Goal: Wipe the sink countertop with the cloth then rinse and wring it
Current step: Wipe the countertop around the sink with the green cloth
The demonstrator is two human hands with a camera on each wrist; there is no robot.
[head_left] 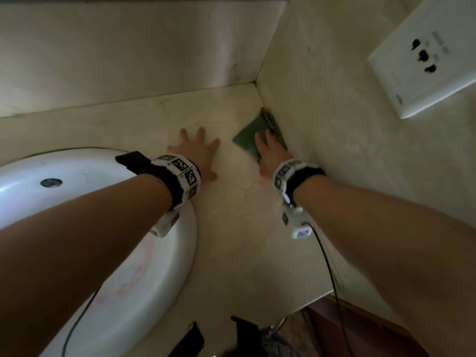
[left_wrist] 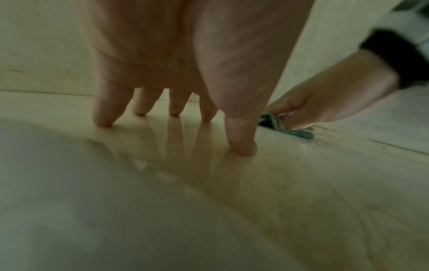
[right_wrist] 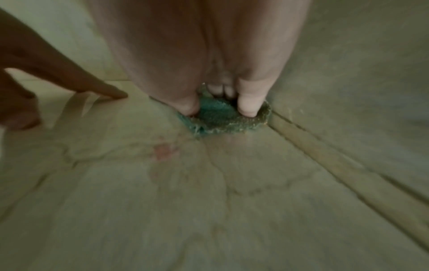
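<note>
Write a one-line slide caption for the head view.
Right hand presses green cloth into countertop corner; left hand braces beside the sink.

We're in a bathroom here: a white basin [head_left: 108, 253] with its drain [head_left: 51, 182] sits sunk at the left edge of a cream stone desk [head_left: 231, 228], tiled walls [head_left: 128, 47] meet at the far right corner, wall socket [head_left: 425, 55] alongside.
</note>
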